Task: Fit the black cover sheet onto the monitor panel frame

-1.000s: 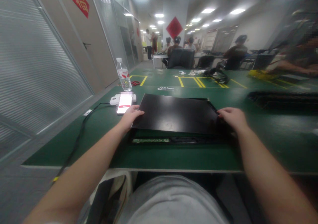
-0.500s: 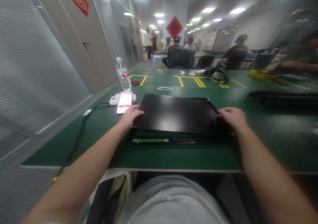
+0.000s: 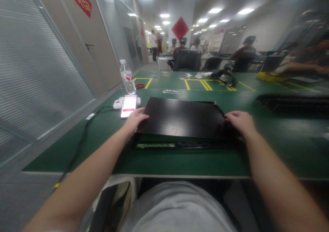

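Observation:
A flat black panel [image 3: 182, 117] lies in front of me on the green table [image 3: 164, 163]. Its near edge is raised a little, and under it a green circuit strip [image 3: 155, 145] and dark parts show. My left hand [image 3: 135, 119] grips the panel's left edge, thumb on top. On the right edge, my right hand [image 3: 240, 121] is closed over the panel with its fingers curled.
A lit phone [image 3: 128, 106] on a white charger with a black cable [image 3: 82, 139] lies left of the panel. A water bottle [image 3: 128, 77] stands behind it. A black keyboard-like part [image 3: 293, 102] lies at the right. Other people sit at tables farther back.

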`<action>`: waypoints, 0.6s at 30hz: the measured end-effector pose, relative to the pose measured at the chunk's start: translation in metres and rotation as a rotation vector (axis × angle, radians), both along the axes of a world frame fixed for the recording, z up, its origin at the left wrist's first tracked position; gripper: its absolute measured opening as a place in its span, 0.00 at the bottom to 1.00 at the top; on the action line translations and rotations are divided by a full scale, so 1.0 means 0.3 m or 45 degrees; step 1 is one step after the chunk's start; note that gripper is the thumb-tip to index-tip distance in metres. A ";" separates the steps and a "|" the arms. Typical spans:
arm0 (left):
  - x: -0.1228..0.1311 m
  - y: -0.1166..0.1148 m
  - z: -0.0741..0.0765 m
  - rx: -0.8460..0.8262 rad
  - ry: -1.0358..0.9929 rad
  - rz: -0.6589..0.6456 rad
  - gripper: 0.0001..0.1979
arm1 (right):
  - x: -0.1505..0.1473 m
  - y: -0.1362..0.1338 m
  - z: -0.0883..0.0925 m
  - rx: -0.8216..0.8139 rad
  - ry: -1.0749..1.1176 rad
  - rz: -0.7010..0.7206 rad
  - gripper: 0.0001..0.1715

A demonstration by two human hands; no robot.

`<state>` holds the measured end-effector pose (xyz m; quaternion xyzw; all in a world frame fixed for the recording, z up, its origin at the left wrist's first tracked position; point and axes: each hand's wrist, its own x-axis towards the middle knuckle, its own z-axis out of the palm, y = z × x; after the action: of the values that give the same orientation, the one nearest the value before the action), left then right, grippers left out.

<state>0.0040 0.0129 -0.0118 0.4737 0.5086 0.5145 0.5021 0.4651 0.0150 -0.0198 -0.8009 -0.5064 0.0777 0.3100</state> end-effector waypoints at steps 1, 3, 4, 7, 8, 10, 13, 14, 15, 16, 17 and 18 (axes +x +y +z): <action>0.000 0.000 0.000 0.002 0.000 0.000 0.34 | -0.001 -0.001 0.001 -0.006 0.002 0.004 0.15; 0.000 0.001 0.000 0.003 0.005 0.007 0.34 | -0.002 -0.002 0.004 -0.012 0.002 0.007 0.16; 0.000 0.001 0.000 0.000 0.008 0.013 0.34 | -0.002 -0.003 0.004 -0.015 0.001 0.008 0.16; 0.002 0.000 0.001 -0.012 0.004 0.017 0.34 | 0.001 -0.002 0.005 -0.010 0.001 0.008 0.15; 0.002 0.000 0.001 -0.013 0.001 0.016 0.34 | 0.002 -0.002 0.005 -0.016 0.004 0.008 0.15; 0.003 -0.001 0.001 -0.011 -0.003 0.025 0.33 | 0.005 -0.001 0.004 -0.033 0.015 0.013 0.15; 0.004 -0.001 0.000 -0.011 0.000 0.043 0.33 | 0.010 0.001 0.000 -0.039 0.039 0.013 0.14; 0.004 0.000 0.000 -0.013 0.003 0.040 0.32 | 0.011 0.002 -0.002 -0.030 0.047 0.014 0.14; 0.003 0.000 0.000 -0.013 0.007 0.037 0.32 | 0.012 0.003 -0.004 -0.023 0.056 0.016 0.14; 0.003 0.000 0.001 -0.014 0.011 0.033 0.31 | 0.013 0.004 -0.006 -0.016 0.061 0.017 0.14; 0.003 0.000 0.001 -0.015 0.013 0.032 0.31 | 0.013 0.005 -0.008 -0.009 0.062 0.019 0.14; 0.003 -0.001 0.002 -0.016 0.014 0.034 0.31 | 0.013 0.006 -0.010 -0.004 0.057 0.020 0.14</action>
<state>0.0049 0.0127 -0.0111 0.4666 0.5206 0.5155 0.4955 0.4691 0.0168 -0.0228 -0.7954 -0.5055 0.0987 0.3194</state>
